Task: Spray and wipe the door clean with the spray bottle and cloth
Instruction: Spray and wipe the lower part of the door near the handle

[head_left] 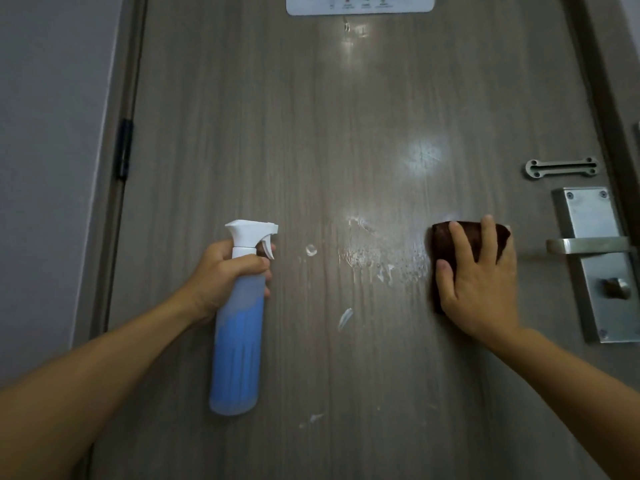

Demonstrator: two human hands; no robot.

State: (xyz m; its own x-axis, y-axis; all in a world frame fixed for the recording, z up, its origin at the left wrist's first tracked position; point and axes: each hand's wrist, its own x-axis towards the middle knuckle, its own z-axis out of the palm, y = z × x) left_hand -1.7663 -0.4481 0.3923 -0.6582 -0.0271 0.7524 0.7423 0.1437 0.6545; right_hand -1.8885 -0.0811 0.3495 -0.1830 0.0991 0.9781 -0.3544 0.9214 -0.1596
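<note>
Straight ahead, the grey wood-grain door (277,133) carries wet streaks (374,258) at centre. Right hand (478,282), fingers spread, presses a brown cloth (446,237) at 3 o'clock; left hand (221,275) grips the unlabelled blue spray bottle (235,341) at 8. Sign (360,3) at 12: writing illegible.

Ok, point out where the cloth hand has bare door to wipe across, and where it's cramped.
Bare door lies between the spray bottle and the cloth, and above it up to the sign. It is cramped right of the right hand: lever handle, lock plate.
</note>
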